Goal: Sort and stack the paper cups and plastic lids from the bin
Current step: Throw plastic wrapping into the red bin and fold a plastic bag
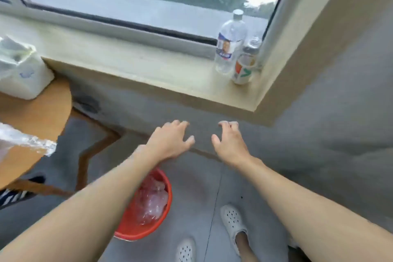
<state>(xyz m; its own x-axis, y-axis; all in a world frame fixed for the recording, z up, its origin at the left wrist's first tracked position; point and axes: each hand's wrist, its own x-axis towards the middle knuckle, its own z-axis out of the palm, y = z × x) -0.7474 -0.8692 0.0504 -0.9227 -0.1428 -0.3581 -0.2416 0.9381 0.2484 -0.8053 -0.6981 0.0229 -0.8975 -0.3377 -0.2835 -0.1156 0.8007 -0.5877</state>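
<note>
Both hands are stretched forward and hold nothing: the left hand (170,140) and the right hand (228,142) have fingers apart, loosely bent. The red bin (129,227) stands on the floor below the left forearm, clear plastic inside. Sorting seems not yet begun; next, a hand must reach down into it.

Red bin (127,229) of crumpled plastic, floor.

At 6-7 o'clock the red bin (131,227) is partly hidden by the left forearm (95,204). Its contents are seen only as crumpled clear plastic, and cups/lids can't be told apart. At 9 o'clock the worktop (38,117), white bag (21,78) and a blurred clear wrap (25,140) are cut by the left edge. The bottle (230,42) label txt can't be read. At 6 o'clock a white shoe (186,251) is cut by the btm edge.
</note>
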